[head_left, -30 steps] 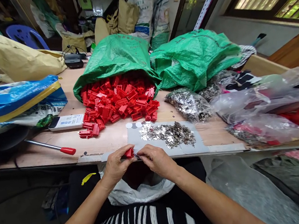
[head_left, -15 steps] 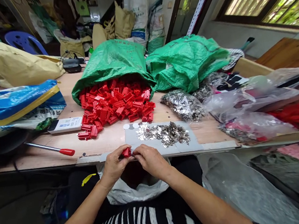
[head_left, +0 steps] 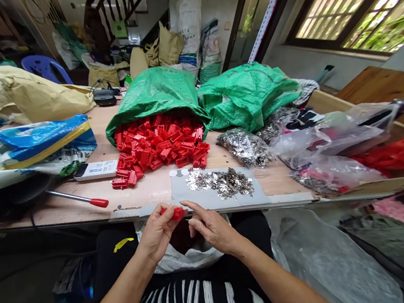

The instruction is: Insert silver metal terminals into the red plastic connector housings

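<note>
Over the front edge of the table, my left hand (head_left: 157,233) pinches a small red plastic part (head_left: 177,214) between thumb and fingers. A small bit at the part's right end is too tiny to make out. Just right of it is my right hand (head_left: 213,228), its index finger stretched toward the part and its thumb apart, with nothing seen in it. Beyond my hands, many small flat metal pieces (head_left: 228,182) lie on a grey sheet (head_left: 181,198). Similar red parts (head_left: 160,144) spill from a green woven sack (head_left: 157,90). Below my hands, an open white bag (head_left: 204,258) sits at my lap.
A lever with a red handle (head_left: 100,202) and a white box (head_left: 97,170) are at left. On the right are a clear bag of metal pieces (head_left: 248,148), another green sack (head_left: 250,94) and a box edge (head_left: 397,183) with plastic bags.
My right fingers have come apart from the red part and spread. My left hand still holds it, now showing more of it. The view has tilted up slightly.
</note>
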`<move>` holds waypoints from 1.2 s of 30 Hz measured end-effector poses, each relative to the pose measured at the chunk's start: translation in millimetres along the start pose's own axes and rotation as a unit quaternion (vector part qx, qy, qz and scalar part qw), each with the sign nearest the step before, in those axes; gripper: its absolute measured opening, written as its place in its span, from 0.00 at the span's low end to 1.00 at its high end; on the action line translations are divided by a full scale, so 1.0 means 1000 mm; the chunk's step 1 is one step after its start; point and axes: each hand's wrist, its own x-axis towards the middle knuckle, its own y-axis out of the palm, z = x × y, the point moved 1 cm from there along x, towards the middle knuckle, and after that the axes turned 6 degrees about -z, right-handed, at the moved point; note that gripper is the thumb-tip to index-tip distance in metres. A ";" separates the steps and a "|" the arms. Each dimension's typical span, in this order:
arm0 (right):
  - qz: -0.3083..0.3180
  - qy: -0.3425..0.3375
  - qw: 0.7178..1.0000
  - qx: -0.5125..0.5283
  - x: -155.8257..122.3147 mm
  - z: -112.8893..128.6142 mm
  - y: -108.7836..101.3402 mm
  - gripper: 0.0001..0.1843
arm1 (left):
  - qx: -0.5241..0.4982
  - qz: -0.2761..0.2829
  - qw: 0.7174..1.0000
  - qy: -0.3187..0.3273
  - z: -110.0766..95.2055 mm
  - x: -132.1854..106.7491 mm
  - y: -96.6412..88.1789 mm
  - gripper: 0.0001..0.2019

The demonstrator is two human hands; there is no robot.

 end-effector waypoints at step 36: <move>-0.083 0.014 0.996 0.038 0.011 -0.003 0.011 0.21 | -0.149 -0.061 0.974 -0.161 0.015 -0.012 0.002 0.07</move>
